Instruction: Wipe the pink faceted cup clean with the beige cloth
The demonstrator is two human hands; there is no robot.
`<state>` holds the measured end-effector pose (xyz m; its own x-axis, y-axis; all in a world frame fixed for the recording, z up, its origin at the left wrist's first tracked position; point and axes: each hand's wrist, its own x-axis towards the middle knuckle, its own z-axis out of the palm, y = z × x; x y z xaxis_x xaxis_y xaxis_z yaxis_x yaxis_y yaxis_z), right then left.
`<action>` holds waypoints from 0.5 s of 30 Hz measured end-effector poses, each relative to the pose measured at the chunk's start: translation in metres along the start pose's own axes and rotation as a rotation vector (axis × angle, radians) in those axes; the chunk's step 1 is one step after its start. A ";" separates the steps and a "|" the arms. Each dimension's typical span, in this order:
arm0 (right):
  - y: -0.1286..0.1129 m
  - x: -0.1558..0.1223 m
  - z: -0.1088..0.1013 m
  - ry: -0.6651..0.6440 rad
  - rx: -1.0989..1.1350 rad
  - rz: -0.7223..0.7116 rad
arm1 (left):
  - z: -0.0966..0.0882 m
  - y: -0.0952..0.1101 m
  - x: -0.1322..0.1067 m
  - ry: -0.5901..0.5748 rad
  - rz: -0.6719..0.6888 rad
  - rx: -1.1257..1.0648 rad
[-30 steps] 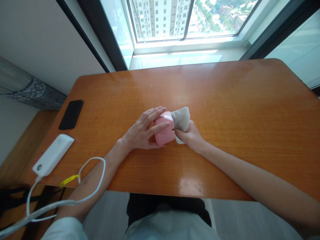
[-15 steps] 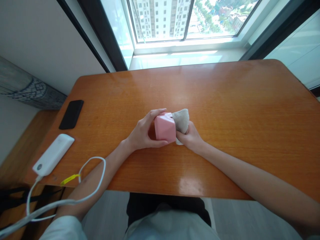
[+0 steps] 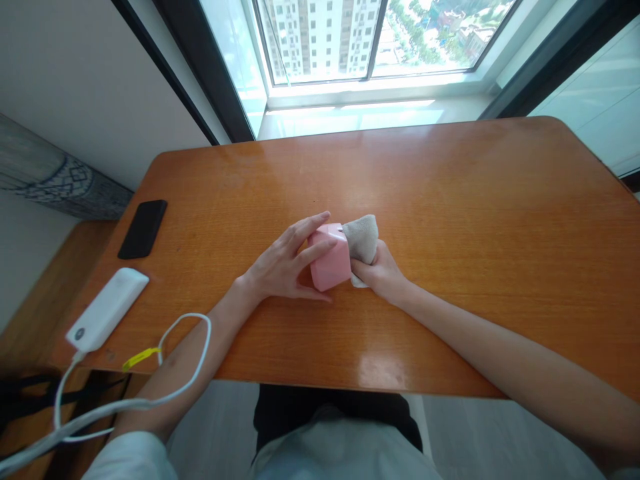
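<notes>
Cupping a pink faceted block [image 3: 330, 258] near the middle of the table [image 3: 450, 200], the left hand [image 3: 283, 263] comes at it from the near left, fingers spread across its left face and thumb curled along its lower edge. The right hand [image 3: 381, 272] closes from the other side, pressing a folded grey-beige cloth [image 3: 362, 239] against the block's right face, so the two hands are close together with the block and cloth between them. The block's longer axis runs roughly away from the person, leaning slightly right at its far end; it lies just right of the left hand and just left of the right hand, and its underside cannot be seen. Well off to the left lie a black phone [image 3: 143, 229] and a white power bank [image 3: 107, 310], whose white cable [image 3: 211, 333], marked by a yellow tag [image 3: 141, 359], loops over the left forearm.
</notes>
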<state>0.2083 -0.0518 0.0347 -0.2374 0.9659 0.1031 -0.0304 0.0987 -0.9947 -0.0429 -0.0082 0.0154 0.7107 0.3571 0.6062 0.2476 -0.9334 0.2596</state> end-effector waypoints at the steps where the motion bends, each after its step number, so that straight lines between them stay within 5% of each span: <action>1: 0.001 0.000 0.000 0.005 0.005 0.010 | -0.001 0.001 0.000 -0.004 0.000 0.013; 6: 0.002 -0.001 -0.001 0.013 0.003 0.028 | 0.001 0.005 0.003 0.060 -0.043 -0.066; 15: -0.001 -0.005 0.002 -0.022 -0.074 -0.151 | 0.004 0.011 0.009 0.101 -0.271 -0.379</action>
<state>0.2074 -0.0568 0.0348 -0.2566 0.9333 0.2511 0.0042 0.2609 -0.9654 -0.0314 -0.0158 0.0211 0.5817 0.6050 0.5437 0.1439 -0.7344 0.6633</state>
